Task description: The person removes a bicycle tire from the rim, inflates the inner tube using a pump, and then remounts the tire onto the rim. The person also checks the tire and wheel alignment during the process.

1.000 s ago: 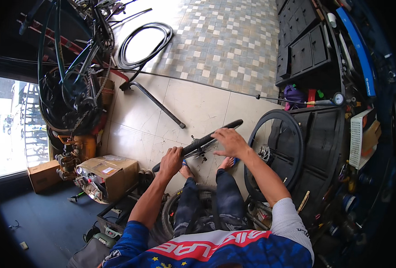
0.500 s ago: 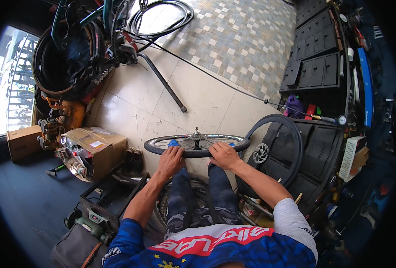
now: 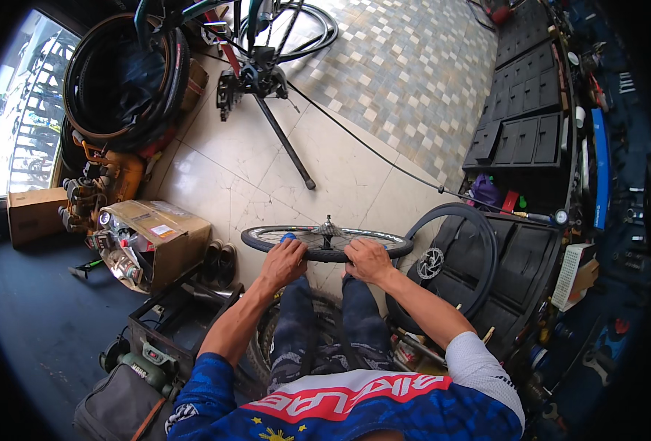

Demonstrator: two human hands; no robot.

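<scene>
To the right of an open brown cardboard box (image 3: 182, 257), a spoked bicycle wheel with a black rubber tyre (image 3: 326, 256) is held nearly flat above the pale beige tiled floor (image 3: 259, 191). Its near edge is grasped by both bare hands: the tyre is gripped by the left hand (image 3: 284, 263) on the side nearer the box and by the right hand (image 3: 369, 261) on the side farther from it, a gap being left between them. How the thumbs are placed cannot be told. At the hub, a grey cone-shaped sprocket cluster (image 3: 329, 231) is turned upward. Well to the right of the box, a second black-tyred wheel (image 3: 490, 253) with a silver disc rotor (image 3: 430, 263) is seen. Just beside the box, dark brown shoes (image 3: 226, 264) are set.
</scene>
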